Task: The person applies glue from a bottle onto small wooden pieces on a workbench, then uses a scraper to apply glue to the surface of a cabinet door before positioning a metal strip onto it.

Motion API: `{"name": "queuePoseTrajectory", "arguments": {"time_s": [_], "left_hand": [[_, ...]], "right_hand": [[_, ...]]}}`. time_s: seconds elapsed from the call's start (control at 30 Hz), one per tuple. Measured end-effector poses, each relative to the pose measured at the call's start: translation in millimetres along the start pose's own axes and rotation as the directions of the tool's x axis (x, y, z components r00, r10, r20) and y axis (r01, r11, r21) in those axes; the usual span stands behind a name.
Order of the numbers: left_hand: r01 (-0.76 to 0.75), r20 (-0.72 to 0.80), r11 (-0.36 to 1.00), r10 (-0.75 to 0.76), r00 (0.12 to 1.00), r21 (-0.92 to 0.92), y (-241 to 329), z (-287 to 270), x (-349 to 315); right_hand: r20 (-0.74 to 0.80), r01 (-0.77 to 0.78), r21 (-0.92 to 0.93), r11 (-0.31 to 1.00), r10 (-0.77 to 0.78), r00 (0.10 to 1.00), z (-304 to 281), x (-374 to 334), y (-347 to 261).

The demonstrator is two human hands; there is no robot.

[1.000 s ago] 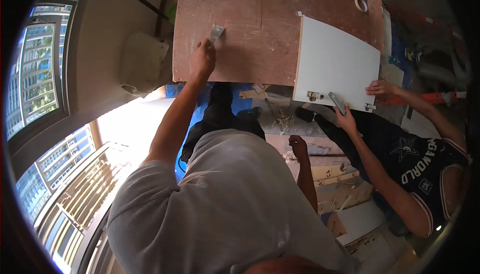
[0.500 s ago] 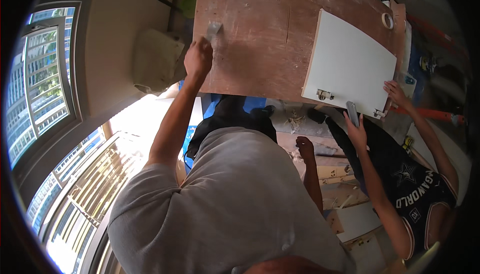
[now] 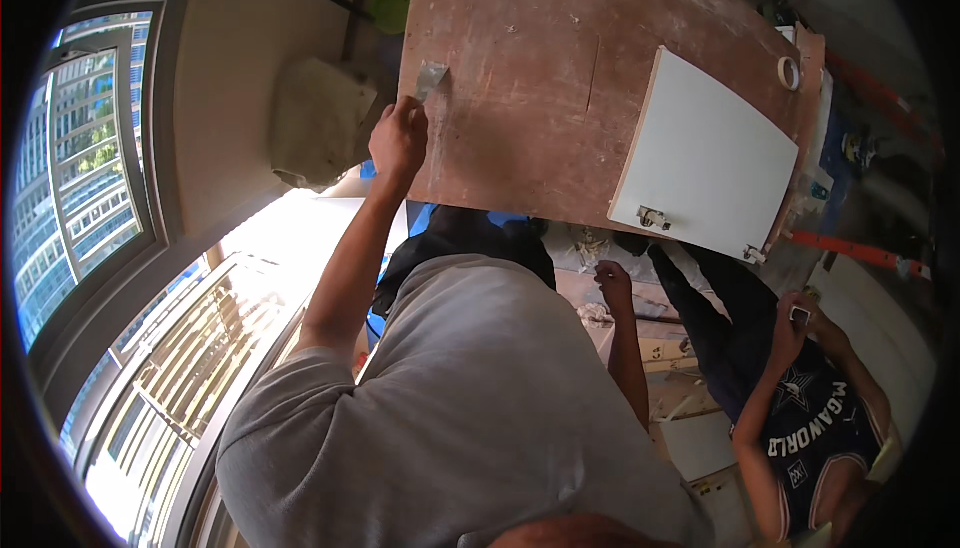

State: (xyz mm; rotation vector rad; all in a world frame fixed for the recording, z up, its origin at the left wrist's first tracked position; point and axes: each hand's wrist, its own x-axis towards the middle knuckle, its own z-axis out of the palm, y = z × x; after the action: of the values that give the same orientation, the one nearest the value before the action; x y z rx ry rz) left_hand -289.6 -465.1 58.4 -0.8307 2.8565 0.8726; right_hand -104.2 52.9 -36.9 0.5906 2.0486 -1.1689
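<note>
My left hand (image 3: 399, 140) is closed round the handle of a putty knife (image 3: 432, 78). Its flat metal blade lies over the left part of a scuffed reddish-brown wooden worktop (image 3: 520, 138). The handle is mostly hidden by my fingers. Off the worktop's near edge, beside my body, my right hand (image 3: 614, 286) hangs with curled fingers; what it holds, if anything, I cannot make out. A white cabinet door panel (image 3: 710, 153) with metal hinges (image 3: 655, 218) along its near edge rests on the right side of the worktop, away from both hands.
A co-worker in a dark sleeveless top (image 3: 812, 413) stands at the right, hands together at chest height. A roll of tape (image 3: 788, 73) sits at the worktop's far right. Windows (image 3: 95, 148) line the left, near a draped beige cloth (image 3: 318, 123). Boards and scraps (image 3: 690, 428) litter the floor.
The co-worker has stepped back, taking a hand off the white panel and drawing the phone-like object in toward the chest. The worktop sits slightly lower in view. My left hand keeps its putty knife.
</note>
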Motion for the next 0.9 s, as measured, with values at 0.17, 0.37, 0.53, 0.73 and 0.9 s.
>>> {"name": "queuePoseTrajectory", "arguments": {"time_s": [0.17, 0.37, 0.53, 0.73, 0.9], "left_hand": [[0.015, 0.006, 0.999, -0.015, 1.0, -0.029, 14, 8, 72], [-0.072, -0.053, 0.997, 0.072, 0.996, -0.012, 13, 5, 47], [-0.022, 0.03, 0.998, 0.024, 0.999, -0.051, 38, 2, 85], [-0.076, 0.008, 0.997, 0.076, 0.997, 0.01, 49, 18, 63], [-0.284, 0.08, 0.94, 0.303, 0.95, -0.189, 69, 59, 96]], "right_hand": [[0.063, 0.202, -0.165, 0.965, -0.194, 0.979, 6, 11, 24], [0.06, 0.057, -0.094, 0.994, -0.052, 0.997, 1, -5, 19], [0.044, 0.067, -0.059, 0.996, -0.064, 0.997, -1, 5, 40], [-0.006, 0.026, -0.007, 1.0, -0.026, 1.0, 13, -10, 4], [-0.011, 0.047, -0.02, 0.999, -0.047, 0.999, 4, -2, 31]]}}
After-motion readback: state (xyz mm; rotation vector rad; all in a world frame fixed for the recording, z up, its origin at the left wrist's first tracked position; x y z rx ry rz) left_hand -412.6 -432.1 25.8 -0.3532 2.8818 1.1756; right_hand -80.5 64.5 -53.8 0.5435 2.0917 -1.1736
